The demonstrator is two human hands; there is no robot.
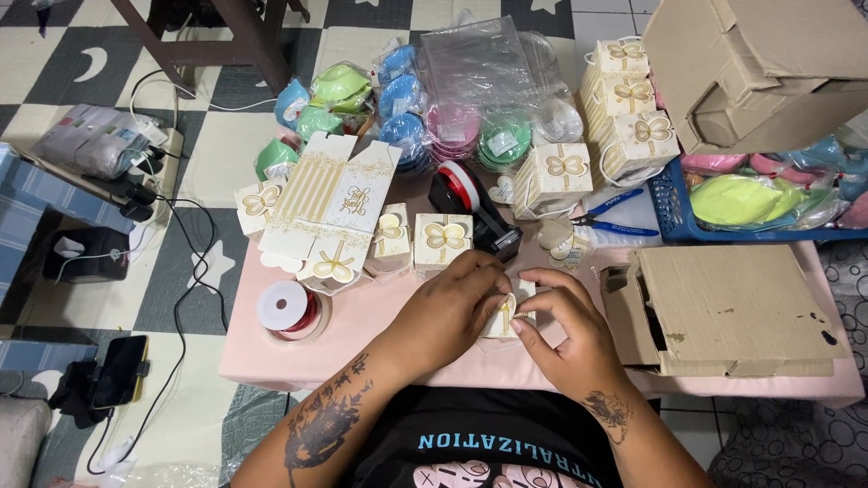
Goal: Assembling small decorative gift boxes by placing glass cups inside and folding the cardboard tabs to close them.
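Small cream gift box with gold bow print sits on the pink desk, at its near edge, between both hands. Left hand covers its left side, fingers curled over the top; right hand pinches its right flap with thumb and forefinger. Both grips are pressed together on the box. To fold it well, I judge: keep creases square, press flaps flat, steady the base on the desk. Mostly hidden; gold bow faces up toward the person, long axis hard to tell. Just beyond: finished boxes, a flat unfolded box, a tape dispenser. Ribbon spool to the left, blue pliers to the right.
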